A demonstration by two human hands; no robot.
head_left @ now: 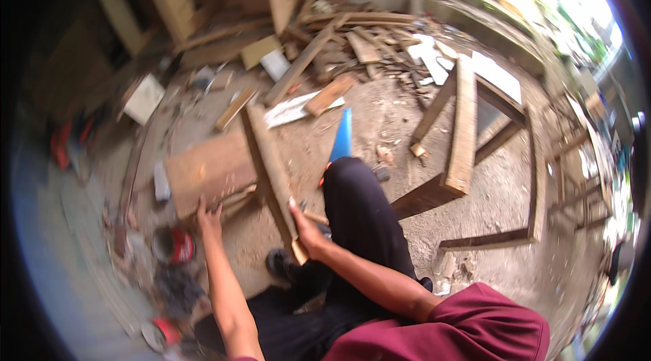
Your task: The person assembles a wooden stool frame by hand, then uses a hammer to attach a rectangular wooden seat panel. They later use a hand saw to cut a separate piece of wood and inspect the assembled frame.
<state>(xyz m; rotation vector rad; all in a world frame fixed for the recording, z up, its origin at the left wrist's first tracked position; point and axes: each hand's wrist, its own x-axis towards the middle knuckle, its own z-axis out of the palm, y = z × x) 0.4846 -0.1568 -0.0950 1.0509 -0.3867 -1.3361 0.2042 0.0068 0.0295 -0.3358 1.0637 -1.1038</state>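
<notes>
Gripping the near end of a wooden beam [270, 164] running forward-left, the right hand [308, 233] is nearer it; the left hand [209, 217] touches a brown board [210, 168], grip unclear.

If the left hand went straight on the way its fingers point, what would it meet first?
The brown board: the left hand's fingers appear right at its near edge, though blur leaves actual contact unclear.

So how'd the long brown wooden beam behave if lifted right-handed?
Likely stiff: the long brown wooden beam looks straight, without sag. Its far end would probably dip, since the right hand sits by its near end.
</notes>
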